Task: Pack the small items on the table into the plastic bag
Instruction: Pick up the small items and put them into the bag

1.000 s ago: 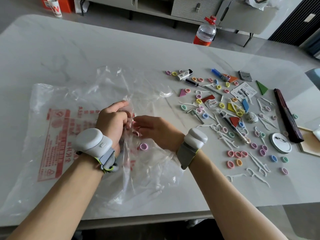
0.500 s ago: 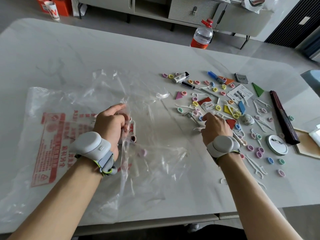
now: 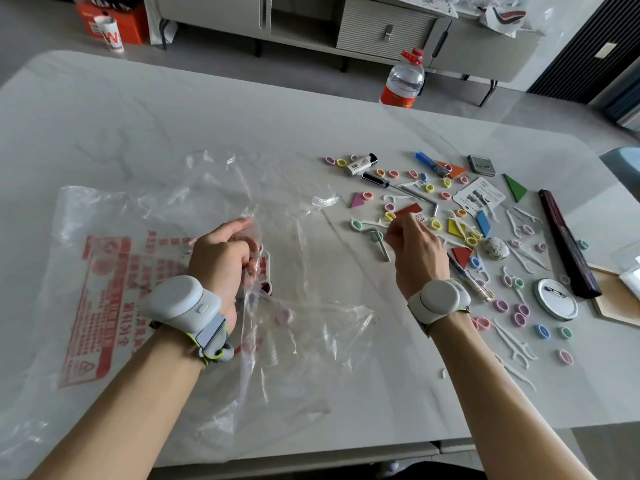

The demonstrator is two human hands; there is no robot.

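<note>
Clear plastic with red print: the plastic bag (image 3: 104, 258) lies crumpled across the left half of the frame on the pale marbled table (image 3: 173, 109).

Left hand (image 3: 221, 258), centre left: fingers curled tight round a gather of the bag's film. Just right of that hand, behind the film, are white floss picks (image 3: 266, 268). Lower down is a pink ring (image 3: 284, 316). The folds blur both.

Right hand (image 3: 417, 254), centre right, back toward the camera, sits over the near-left edge of the small items (image 3: 450, 202) scattered across the right of the frame. Its fingers bend down beside a red tile (image 3: 410, 210) and a printed label (image 3: 423, 220). The knuckles hide the fingertips, so I cannot tell whether they pinch anything. The hand also covers part of the scatter.

White wrist devices (image 3: 180, 303), one on each wrist.

Around:
- Allen key (image 3: 379, 241), just left of the right hand.
- Screwdriver (image 3: 375, 178) and lighter (image 3: 360, 163), toward the top of the scatter.
- Grey tin (image 3: 481, 165) and green triangle (image 3: 515, 187), upper right.
- Foil ball (image 3: 497, 248), right of the hand.
- Round badge (image 3: 556, 299), lower right.
- Long dark stick (image 3: 564, 244), near the right edge and well apart from the bag.
- Water bottle (image 3: 403, 81), past the table's far edge at upper centre-right.
</note>
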